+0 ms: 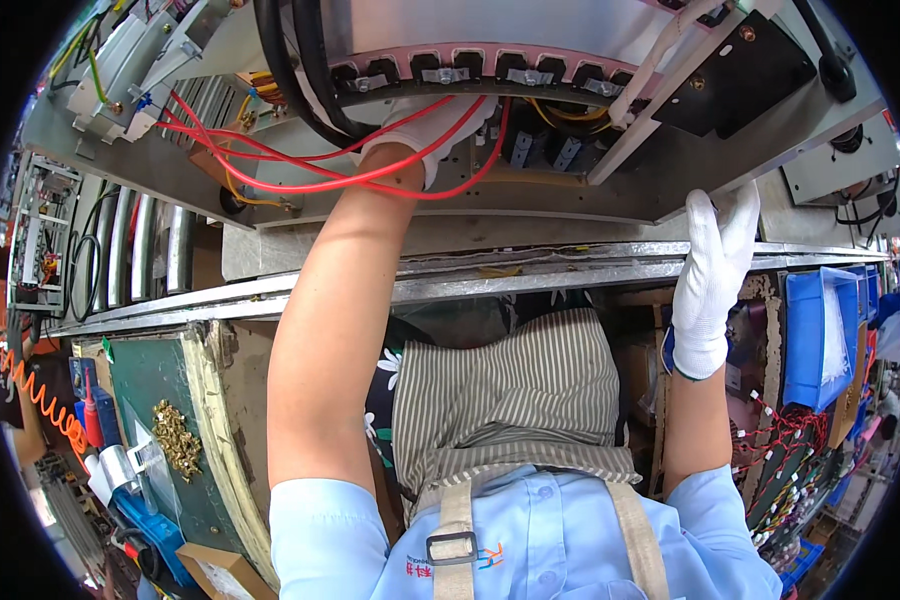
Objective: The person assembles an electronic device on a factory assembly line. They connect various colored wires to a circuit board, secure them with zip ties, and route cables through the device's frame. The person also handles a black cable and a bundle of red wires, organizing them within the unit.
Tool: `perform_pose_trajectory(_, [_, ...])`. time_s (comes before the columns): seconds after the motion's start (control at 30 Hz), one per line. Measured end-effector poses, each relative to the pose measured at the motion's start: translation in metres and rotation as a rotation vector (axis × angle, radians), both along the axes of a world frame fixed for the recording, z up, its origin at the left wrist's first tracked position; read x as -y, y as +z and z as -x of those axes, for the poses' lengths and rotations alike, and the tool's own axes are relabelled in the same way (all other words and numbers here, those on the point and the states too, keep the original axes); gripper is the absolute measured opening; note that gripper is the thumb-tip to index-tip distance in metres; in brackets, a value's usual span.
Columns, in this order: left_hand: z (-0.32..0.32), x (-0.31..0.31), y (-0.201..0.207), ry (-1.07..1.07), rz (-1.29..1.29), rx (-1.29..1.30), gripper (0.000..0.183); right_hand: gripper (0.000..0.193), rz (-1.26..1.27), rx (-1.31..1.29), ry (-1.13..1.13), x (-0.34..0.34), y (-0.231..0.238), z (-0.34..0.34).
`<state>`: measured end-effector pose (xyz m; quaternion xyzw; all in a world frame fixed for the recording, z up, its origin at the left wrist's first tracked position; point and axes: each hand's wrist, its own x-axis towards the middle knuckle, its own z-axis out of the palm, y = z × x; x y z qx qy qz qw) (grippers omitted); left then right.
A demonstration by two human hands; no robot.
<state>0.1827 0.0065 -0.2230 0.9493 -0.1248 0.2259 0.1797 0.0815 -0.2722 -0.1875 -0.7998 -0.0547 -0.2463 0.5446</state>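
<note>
My left hand [433, 133], in a white glove, reaches into a grey metal cabinet [530, 203] beneath a pink-edged curved rail [478, 62] with black terminal blocks. Its fingers are mostly hidden under the rail, so what they touch cannot be seen. Loops of red wire [305, 187] cross over my left wrist. Two thick black cables [315, 70] run down beside that hand. My right hand [712, 280], also gloved in white, is at the cabinet's lower front edge. Its thumb and fingers are spread in a V against the metal, and no loose item shows in it.
Metal rollers [148, 250] lie left of the cabinet. On a green surface [150, 375] at the left sits a pile of small brass-coloured parts [176, 440]. An orange coiled hose [40, 400] hangs beyond it. At the right are a blue bin [812, 340] and bundled wires [785, 445].
</note>
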Motion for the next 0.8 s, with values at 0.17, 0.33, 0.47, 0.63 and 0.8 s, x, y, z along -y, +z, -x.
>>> perform_pose_trajectory(0.17, [0.006,-0.004,0.003,0.009,-0.011,0.008,0.046,0.059,-0.038,-0.004,-0.02,-0.009,0.0,0.004])
perform_pose_trajectory(0.33, [0.009,-0.008,0.004,0.001,-0.025,0.019,0.047,0.05,-0.051,0.008,0.023,-0.017,-0.001,0.006])
perform_pose_trajectory(0.47, [0.018,-0.019,0.01,0.07,-0.049,0.034,0.047,0.045,-0.166,0.045,0.096,-0.028,0.006,0.001])
perform_pose_trajectory(0.63, [0.013,-0.003,0.013,0.115,-0.122,0.117,0.047,0.042,-0.227,0.08,0.081,-0.023,-0.021,-0.025])
perform_pose_trajectory(0.8, [0.03,-0.009,0.019,0.129,-0.175,-0.172,0.05,0.044,-0.3,0.063,0.119,-0.029,-0.028,-0.032])
